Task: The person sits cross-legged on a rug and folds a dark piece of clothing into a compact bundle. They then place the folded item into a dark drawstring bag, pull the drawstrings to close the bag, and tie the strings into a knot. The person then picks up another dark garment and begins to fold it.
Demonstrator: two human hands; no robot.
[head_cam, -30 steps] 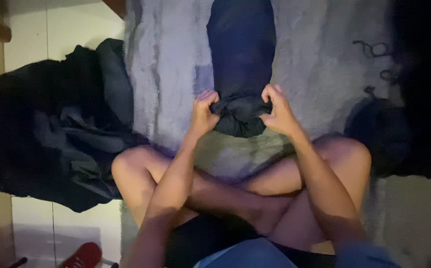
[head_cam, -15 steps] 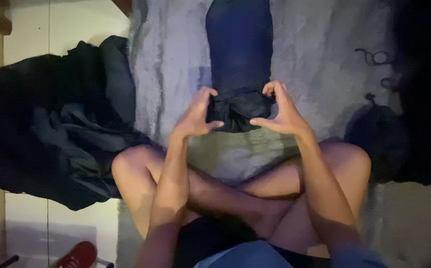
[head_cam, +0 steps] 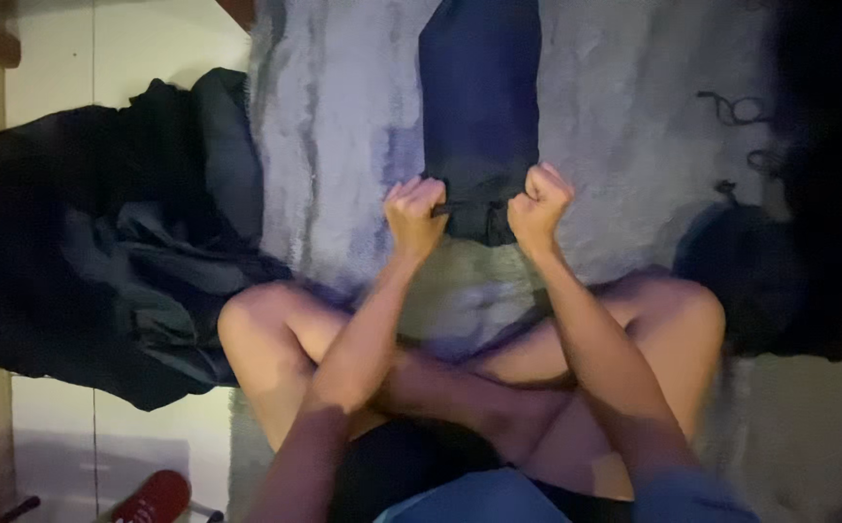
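Note:
A long dark blue garment [head_cam: 480, 87] lies stretched away from me on a grey rug [head_cam: 334, 145]. Its near end is rolled into a tight bundle [head_cam: 476, 221]. My left hand [head_cam: 413, 215] grips the left side of that roll with fingers curled into a fist. My right hand [head_cam: 537, 204] grips the right side the same way. Both forearms reach forward over my crossed bare legs [head_cam: 460, 378].
A heap of dark clothing [head_cam: 101, 242] lies to the left, partly on pale floor tiles [head_cam: 53, 68]. Another dark bundle [head_cam: 789, 261] sits at the right with a thin black cord [head_cam: 731, 105] on the rug. A red shoe [head_cam: 155, 497] shows at the bottom left.
My hands went from gripping the roll to opening with fingers spread, and now close again into fists on it. The rolled end has shifted a little farther from me.

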